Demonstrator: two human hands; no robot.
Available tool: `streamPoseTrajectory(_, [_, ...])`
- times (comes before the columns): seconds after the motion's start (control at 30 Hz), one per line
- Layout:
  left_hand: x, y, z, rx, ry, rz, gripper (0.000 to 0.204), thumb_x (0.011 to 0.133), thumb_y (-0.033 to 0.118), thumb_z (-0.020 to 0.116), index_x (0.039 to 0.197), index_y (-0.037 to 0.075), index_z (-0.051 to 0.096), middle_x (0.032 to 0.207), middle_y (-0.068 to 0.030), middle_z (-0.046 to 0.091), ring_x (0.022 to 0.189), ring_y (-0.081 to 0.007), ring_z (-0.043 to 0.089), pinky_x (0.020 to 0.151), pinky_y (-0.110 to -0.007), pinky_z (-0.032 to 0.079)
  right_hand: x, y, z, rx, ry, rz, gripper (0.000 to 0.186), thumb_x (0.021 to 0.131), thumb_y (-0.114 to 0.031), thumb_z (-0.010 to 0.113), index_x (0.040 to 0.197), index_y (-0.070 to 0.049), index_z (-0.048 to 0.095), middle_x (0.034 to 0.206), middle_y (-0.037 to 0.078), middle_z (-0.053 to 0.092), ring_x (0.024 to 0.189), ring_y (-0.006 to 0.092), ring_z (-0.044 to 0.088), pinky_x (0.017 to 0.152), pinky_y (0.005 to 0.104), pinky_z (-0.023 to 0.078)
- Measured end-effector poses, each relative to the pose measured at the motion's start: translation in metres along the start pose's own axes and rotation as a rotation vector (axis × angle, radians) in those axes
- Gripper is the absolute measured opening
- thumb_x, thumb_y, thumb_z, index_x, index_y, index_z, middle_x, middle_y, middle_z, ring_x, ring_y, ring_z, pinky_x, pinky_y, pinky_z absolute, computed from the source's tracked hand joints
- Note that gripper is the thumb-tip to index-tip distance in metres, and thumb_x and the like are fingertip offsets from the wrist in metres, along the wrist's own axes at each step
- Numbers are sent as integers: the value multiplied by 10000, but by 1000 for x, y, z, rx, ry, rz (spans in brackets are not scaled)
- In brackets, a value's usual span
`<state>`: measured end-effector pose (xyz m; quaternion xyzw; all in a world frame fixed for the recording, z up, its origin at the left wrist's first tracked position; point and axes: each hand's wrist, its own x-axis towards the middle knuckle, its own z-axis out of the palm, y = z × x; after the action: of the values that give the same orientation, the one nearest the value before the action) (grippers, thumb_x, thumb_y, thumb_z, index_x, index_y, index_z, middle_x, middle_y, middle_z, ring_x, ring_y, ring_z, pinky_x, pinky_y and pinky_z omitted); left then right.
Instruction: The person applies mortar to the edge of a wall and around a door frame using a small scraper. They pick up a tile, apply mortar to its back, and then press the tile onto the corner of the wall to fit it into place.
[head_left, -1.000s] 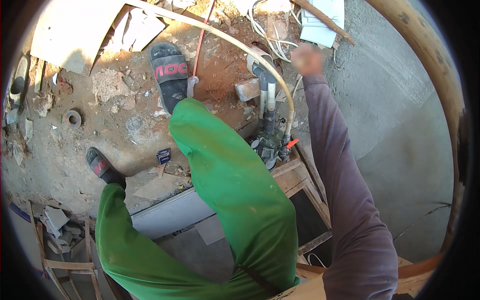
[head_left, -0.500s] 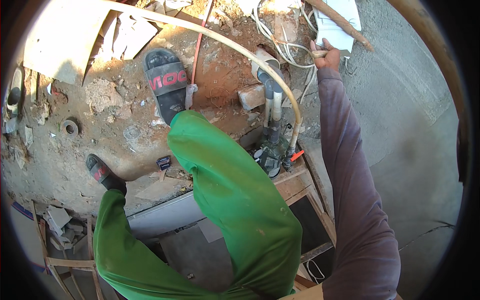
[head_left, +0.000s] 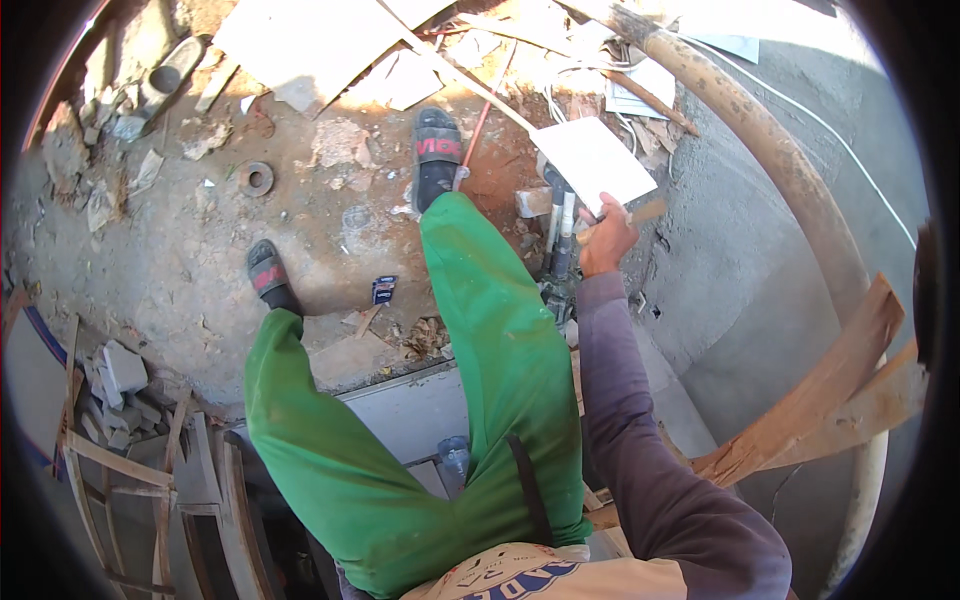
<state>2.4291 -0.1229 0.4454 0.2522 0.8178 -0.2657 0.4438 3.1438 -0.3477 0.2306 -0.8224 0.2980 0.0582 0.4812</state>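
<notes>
My right hand, in a purple sleeve, is raised by the grey plastered wall and grips the near corner of a white square tile. A short wooden stick or handle pokes out beside the fingers; whether the hand holds it too is unclear. Just left of the hand stand two upright white pipes. My left hand is not visible. My legs in green trousers and black sandals stand on the dirt floor.
A thick wooden pole curves along the wall at the right, with splintered boards below it. Papers and broken tiles lie at the top. A metal ring, rubble and a wooden frame are on the left.
My right hand has drawn back from the far pile toward my body and now holds a white tile. The view has shifted down and right.
</notes>
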Motion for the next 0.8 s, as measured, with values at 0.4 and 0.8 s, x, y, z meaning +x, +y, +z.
streamPoseTrajectory(0.4, [-168,285,-90,-818,-661,694,642,1088,430,543,1498,-59,480,1372,-182,620,1235,-212,618,1062,-350,481,-430,-241,-16,57,-989,272,195,907,-66,602,990,65,720,1028,108,652,897,215,665,728,352,590])
streamPoseTrajectory(0.8, [-267,181,-131,-971,-396,888,410,1058,265,636,1298,-66,618,1127,-88,728,986,-99,667,897,-280,536,-541,-310,-16,-218,-1398,-72,237,1014,-148,624,1106,57,700,1047,81,688,783,129,655,624,293,589])
